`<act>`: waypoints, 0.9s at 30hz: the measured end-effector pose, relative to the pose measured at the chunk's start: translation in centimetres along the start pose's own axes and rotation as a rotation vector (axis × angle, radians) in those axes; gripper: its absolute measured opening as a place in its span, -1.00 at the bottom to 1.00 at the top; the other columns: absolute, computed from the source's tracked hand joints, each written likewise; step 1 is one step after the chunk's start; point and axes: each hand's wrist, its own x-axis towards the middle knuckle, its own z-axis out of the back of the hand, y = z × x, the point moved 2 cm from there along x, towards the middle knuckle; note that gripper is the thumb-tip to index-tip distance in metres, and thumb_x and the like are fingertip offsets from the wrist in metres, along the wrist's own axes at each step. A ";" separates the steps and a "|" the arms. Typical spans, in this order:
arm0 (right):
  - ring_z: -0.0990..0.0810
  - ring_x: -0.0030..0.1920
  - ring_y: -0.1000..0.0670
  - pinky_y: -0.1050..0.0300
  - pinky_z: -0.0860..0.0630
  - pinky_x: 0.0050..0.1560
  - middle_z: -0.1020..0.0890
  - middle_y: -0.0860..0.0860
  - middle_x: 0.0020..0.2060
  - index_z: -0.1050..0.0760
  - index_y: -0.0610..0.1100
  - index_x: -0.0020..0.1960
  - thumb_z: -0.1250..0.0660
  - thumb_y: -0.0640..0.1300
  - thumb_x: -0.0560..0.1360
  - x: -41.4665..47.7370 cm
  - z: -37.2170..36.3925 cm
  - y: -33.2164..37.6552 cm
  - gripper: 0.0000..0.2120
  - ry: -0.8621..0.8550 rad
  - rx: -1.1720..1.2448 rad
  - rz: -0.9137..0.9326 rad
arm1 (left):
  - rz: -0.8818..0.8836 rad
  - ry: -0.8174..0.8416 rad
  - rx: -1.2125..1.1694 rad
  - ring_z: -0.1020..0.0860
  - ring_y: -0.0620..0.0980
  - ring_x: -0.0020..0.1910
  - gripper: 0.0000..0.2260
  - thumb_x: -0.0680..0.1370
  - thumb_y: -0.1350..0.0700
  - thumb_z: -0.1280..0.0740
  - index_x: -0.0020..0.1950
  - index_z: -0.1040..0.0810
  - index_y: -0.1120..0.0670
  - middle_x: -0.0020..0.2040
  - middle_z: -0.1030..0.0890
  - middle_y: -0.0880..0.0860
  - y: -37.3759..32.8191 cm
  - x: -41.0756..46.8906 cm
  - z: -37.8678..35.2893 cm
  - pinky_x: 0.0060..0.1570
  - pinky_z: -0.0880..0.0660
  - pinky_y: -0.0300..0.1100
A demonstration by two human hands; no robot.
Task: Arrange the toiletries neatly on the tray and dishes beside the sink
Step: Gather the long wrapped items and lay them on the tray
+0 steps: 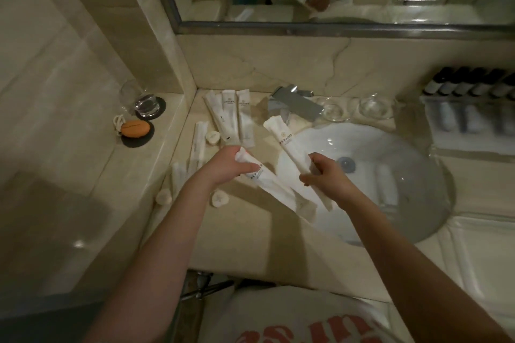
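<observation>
Beyond the shirt [278, 334], left hand [231, 165] and right hand [324, 175] each pinch a packet [287, 144] in their grip by the sink [390, 153]; squaring ends first seems wise.

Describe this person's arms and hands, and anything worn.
Both forearms are bare to the frame edge, no sleeves showing. The left hand and right hand carry no gloves, watch or visible rings. The shirt below is pale with red lettering.

Bare counter [245, 236] lies open near the front edge; flat sachets [231, 117] and the faucet [292, 104] crowd the back.
</observation>
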 end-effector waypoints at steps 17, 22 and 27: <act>-0.55 -0.13 -0.07 0.03 -0.46 -0.10 -0.58 -0.06 -0.17 -0.51 -0.14 0.00 -0.43 0.02 0.43 -8.4 20.5 -14.1 -0.72 -0.468 0.011 -0.172 | -0.175 0.119 0.081 -0.45 -0.07 -0.30 -0.91 0.46 0.18 -0.41 -0.10 -0.53 0.15 -0.28 -0.51 -0.02 -12.4 5.4 -20.6 -0.28 -0.37 -0.24; -0.57 -0.06 -0.22 0.03 -0.41 -0.15 -0.61 -0.15 -0.10 -0.42 -0.16 0.05 -0.30 0.04 0.48 -8.4 26.6 -17.3 -0.71 -0.444 -0.455 -0.281 | -0.210 0.087 0.072 -0.47 -0.07 -0.30 -0.91 0.45 0.21 -0.40 -0.09 -0.52 0.15 -0.25 -0.53 0.01 -15.4 7.3 -25.0 -0.44 -0.40 -0.39; -0.60 -0.02 -0.16 0.06 -0.44 -0.01 -0.64 -0.05 -0.02 -0.43 -0.06 0.11 -0.23 0.03 0.47 -6.4 30.7 -20.0 -0.74 -0.370 -0.890 -0.317 | -0.207 0.080 0.118 -0.51 0.01 -0.19 -0.80 0.35 0.09 -0.42 -0.11 -0.53 0.15 -0.15 -0.56 0.08 -16.5 8.4 -26.8 -0.35 -0.42 -0.36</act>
